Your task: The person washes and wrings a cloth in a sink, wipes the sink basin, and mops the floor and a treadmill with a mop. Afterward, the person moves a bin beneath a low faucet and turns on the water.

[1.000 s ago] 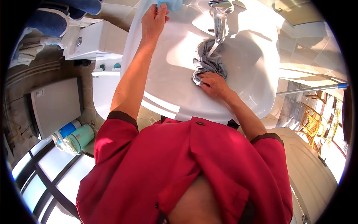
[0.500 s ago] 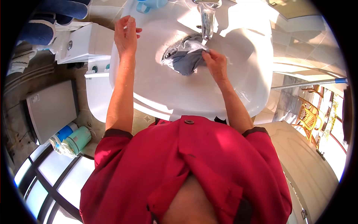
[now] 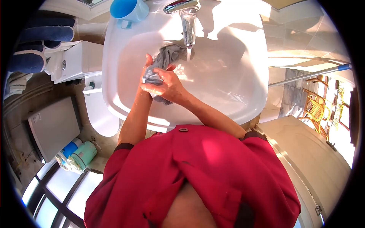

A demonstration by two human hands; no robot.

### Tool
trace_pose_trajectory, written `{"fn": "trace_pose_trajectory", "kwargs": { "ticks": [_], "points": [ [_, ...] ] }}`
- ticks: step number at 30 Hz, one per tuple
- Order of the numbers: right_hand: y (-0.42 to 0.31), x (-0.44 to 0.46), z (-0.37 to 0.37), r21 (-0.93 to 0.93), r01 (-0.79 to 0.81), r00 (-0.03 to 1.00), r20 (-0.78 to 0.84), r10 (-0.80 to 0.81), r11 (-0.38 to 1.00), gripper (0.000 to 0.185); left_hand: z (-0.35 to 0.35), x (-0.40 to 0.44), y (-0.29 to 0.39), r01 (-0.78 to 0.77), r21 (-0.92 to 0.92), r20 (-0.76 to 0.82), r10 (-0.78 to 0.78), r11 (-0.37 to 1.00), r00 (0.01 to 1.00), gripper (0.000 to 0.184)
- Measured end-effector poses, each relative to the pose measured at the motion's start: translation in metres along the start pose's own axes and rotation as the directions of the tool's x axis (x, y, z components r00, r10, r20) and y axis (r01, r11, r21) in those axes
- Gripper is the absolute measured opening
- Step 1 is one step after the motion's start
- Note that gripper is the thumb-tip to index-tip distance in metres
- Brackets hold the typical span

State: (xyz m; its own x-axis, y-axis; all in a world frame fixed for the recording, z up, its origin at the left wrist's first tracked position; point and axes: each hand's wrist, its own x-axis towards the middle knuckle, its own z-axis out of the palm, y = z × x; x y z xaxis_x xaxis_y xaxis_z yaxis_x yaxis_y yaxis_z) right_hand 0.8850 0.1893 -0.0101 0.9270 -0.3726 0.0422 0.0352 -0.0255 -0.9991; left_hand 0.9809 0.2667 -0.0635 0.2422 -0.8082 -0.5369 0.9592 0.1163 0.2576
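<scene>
A wet grey cloth [image 3: 167, 56] is bunched between both hands over the left half of the white sink [image 3: 213, 102]. My right hand [image 3: 169, 85] grips the cloth from above, fingers bent round it. My left hand [image 3: 146, 72] is under and left of the cloth, its thumb pointing up and most fingers hidden behind the cloth and my right hand. Water runs from the chrome faucet [image 3: 188, 30] into the basin, just right of the cloth.
A light blue cup [image 3: 133, 11] stands on the sink's back left corner. Left of the sink are a white toilet [image 3: 100, 110] and blue slippers [image 3: 45, 34]. A pole [image 3: 308, 76] with a blue end lies to the right.
My left hand has come down from the cup's side to the cloth. My right hand has carried the cloth left and toward me, where both hands now hold it.
</scene>
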Motion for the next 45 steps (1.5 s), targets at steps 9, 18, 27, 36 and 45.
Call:
{"fn": "trace_pose_trajectory", "kwargs": {
  "ticks": [9, 18, 27, 36, 45],
  "points": [
    [0.097, 0.037, -0.129, -0.805, -0.144, 0.968, -0.236, -0.088, 0.575, 0.035, 0.058, 0.009, -0.026, -0.201, 0.444, -0.275, 0.347, 0.873, 0.897, 0.031],
    [0.049, 0.028, -0.044, 0.168, -0.242, 0.968, -0.021, 0.249, 0.956, 0.02, 0.015, -0.001, -0.024, -0.066, 0.041, -0.172, 0.072, 0.997, 0.982, 0.062],
    [0.077, 0.049, -0.082, -0.546, -0.144, 0.953, -0.301, -0.033, 0.825, 0.022, 0.051, 0.018, -0.045, -0.239, 0.421, -0.215, 0.352, 0.875, 0.911, 0.033],
    [-0.019, 0.067, -0.157, -0.564, 0.148, 0.97, -0.079, -0.231, 0.813, 0.017, 0.054, 0.011, -0.003, -0.159, 0.423, -0.199, 0.262, 0.892, 0.944, 0.031],
    [0.002, 0.106, -0.251, -0.976, 0.176, 0.876, 0.096, -0.472, 0.128, 0.025, 0.077, 0.035, -0.026, -0.084, 0.733, -0.114, 0.244, 0.675, 0.963, 0.039]
  ]
}}
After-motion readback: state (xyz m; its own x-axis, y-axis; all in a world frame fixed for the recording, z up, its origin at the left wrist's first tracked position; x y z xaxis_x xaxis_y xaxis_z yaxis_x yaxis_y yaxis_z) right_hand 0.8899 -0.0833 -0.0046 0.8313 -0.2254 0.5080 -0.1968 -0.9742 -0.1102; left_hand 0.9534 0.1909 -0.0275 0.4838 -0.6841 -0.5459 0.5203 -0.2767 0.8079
